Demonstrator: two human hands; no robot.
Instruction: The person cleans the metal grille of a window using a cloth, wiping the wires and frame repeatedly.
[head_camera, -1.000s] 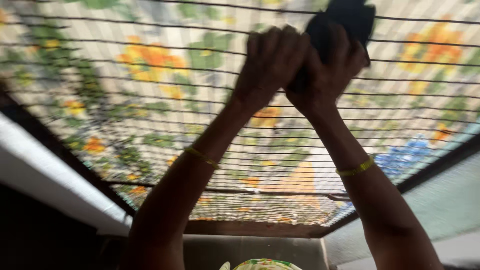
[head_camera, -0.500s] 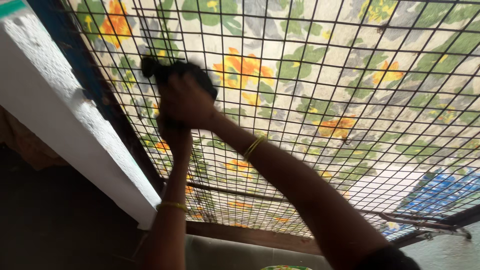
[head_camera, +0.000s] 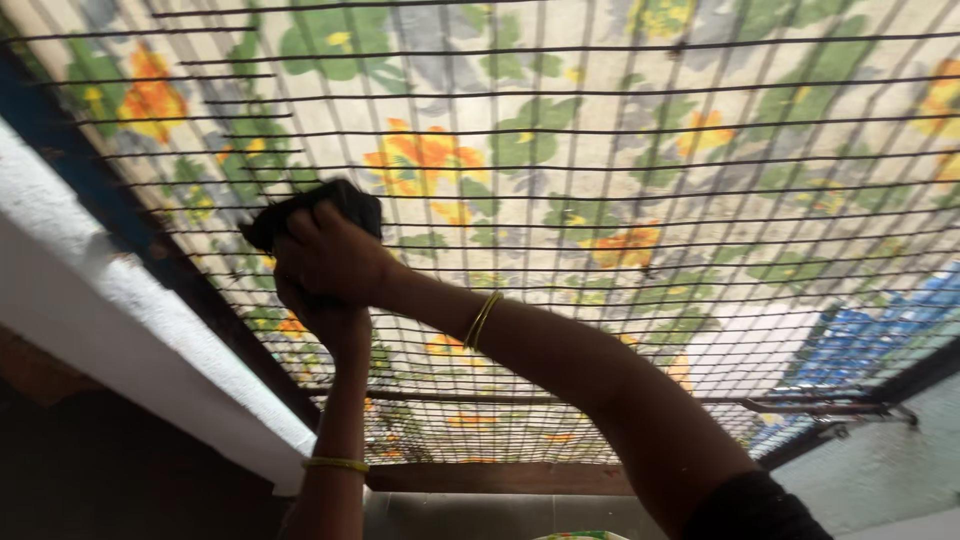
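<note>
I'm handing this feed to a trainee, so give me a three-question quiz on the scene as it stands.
1. True or false: the dark cloth is pressed against the wire mesh grille.
2. What lies behind the grille? A) clear glass B) a flower-patterned fabric C) bricks
3. What does each wrist wear?

Key
1. True; right hand and left hand are bunched together at it.
2. B
3. Thin yellow bangles.
</note>
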